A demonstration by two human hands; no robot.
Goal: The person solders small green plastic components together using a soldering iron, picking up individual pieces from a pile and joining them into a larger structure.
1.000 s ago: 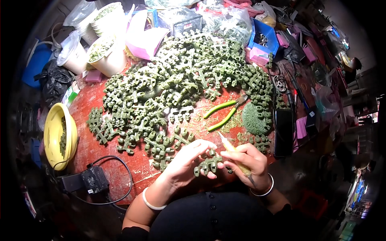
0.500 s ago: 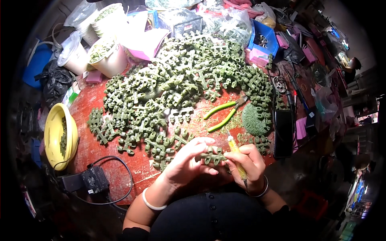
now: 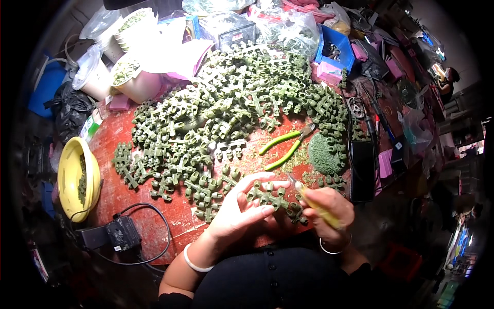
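A green branched piece with small cup-shaped ends [image 3: 268, 197] lies between the thumb and fingers of my left hand [image 3: 239, 208]. My right hand [image 3: 332, 208] is closed round a yellow-handled tool [image 3: 320, 207] with a thin metal tip, which points up and left just past the held piece. More green knobs [image 3: 297, 212] show beneath my right fingers; whether they belong to the same piece I cannot tell. Beyond my hands lie green-handled nippers [image 3: 282, 150], jaws pointing away to the right, beside a round, rough green pad [image 3: 325, 153].
A large heap of similar green pieces [image 3: 206, 113] covers the middle of the red table [image 3: 121, 170]. At left are a yellow basin [image 3: 66, 177] and a black power adapter [image 3: 122, 233]. White tubs [image 3: 141, 87] and a blue bin [image 3: 334, 49] stand behind; a black phone [image 3: 362, 170] lies right.
My right hand has shifted a little right and turned, tilting the tool's handle further right. The held piece has turned, and more green knobs show below it.
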